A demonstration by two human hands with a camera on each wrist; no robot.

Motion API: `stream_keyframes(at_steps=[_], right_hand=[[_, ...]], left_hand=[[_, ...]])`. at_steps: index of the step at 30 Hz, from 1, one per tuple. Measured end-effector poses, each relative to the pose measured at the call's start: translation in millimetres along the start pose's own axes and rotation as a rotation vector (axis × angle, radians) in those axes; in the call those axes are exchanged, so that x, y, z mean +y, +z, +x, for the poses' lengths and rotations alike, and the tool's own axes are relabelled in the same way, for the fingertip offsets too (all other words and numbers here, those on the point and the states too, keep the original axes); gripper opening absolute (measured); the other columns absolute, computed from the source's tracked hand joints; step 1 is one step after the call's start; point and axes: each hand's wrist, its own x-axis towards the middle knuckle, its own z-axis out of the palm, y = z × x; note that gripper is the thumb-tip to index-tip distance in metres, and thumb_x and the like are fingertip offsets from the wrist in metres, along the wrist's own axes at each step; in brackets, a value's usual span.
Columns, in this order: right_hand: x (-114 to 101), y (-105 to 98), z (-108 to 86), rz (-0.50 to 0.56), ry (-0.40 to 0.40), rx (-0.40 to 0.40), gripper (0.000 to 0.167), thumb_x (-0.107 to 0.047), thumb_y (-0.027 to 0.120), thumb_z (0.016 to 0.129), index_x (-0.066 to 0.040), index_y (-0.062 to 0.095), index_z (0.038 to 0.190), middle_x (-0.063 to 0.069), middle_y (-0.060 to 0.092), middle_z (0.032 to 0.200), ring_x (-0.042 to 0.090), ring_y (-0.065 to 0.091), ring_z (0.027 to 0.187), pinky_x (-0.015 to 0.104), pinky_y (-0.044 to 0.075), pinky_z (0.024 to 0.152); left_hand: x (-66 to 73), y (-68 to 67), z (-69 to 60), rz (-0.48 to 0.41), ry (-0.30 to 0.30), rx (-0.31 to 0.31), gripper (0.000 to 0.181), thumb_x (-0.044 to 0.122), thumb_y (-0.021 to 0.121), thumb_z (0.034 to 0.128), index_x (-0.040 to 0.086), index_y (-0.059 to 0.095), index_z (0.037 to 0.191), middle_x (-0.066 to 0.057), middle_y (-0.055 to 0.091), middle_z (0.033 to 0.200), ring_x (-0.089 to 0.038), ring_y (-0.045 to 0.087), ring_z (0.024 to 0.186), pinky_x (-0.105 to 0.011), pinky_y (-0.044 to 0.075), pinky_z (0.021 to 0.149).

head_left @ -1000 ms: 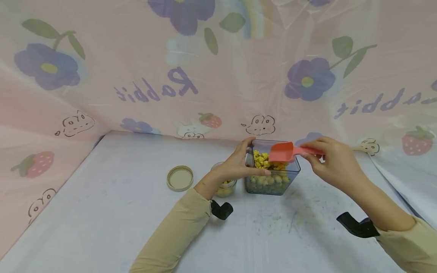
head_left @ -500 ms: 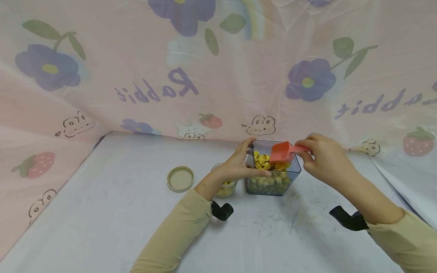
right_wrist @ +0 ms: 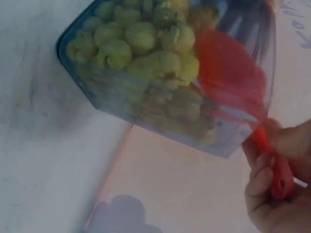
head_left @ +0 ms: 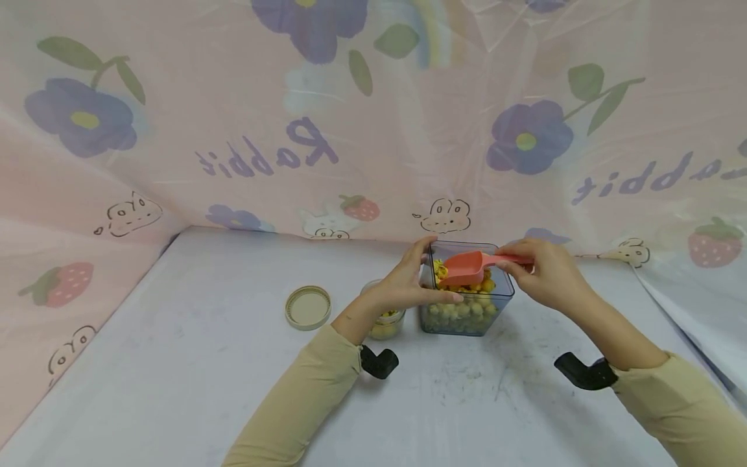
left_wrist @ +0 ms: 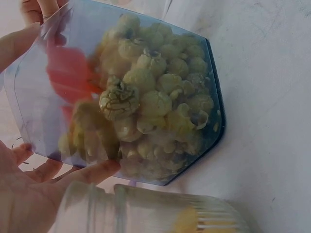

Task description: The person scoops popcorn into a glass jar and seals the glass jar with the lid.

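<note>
Scooping: midway, I'd judge; R hand [head_left: 541,272] pinches red scoop [head_left: 465,268], blade down in popcorn [head_left: 459,314]; L hand [head_left: 403,287] grips clear tub [head_left: 497,305]
Jar [head_left: 384,329]: lid [head_left: 308,307] off, on table [head_left: 192,363]; some popcorn in; tub still well stocked, so prob. more left to scoop
Hidden: jar mouth mostly behind L wrist; fill lvl & scoop load, can't tell

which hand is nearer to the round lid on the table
Left: the left hand holds the left side of the clear container, to the right of the round lid. The right hand is farther right, gripping the scoop by its handle.
</note>
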Motion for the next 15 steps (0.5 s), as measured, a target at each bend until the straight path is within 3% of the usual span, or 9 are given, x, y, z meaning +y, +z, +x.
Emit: stream_keyframes(at_steps=[8,15], right_hand=[[3.6,10.2,-1.6,0.057,0.014,0.067,0.016,-0.010,0.070,0.087,0.001,0.073,0.098,0.013,0.068,0.086,0.017,0.050,0.066,0.023,0.040,0.051],[-7.8,2.1,-0.5,0.003,0.010,-0.015,0.017,-0.004,0.067,0.087,0.004,0.071,0.101,0.017,0.066,0.090,0.019,0.048,0.067,0.026,0.038,0.053]], left_hand=[[-1.8,-0.8,0.0,0.003,-0.004,0.005,0.106,0.036,0.079,0.0762,0.026,0.008,0.154,-0.002,0.017,0.158,-0.026,0.028,0.141,-0.057,0.034,0.108],[-0.2,-0.5,-0.4,-0.003,-0.002,0.000,0.106,0.036,0.079,0.0766,0.026,0.007,0.154,-0.003,0.015,0.159,-0.026,0.027,0.142,-0.056,0.034,0.108]])
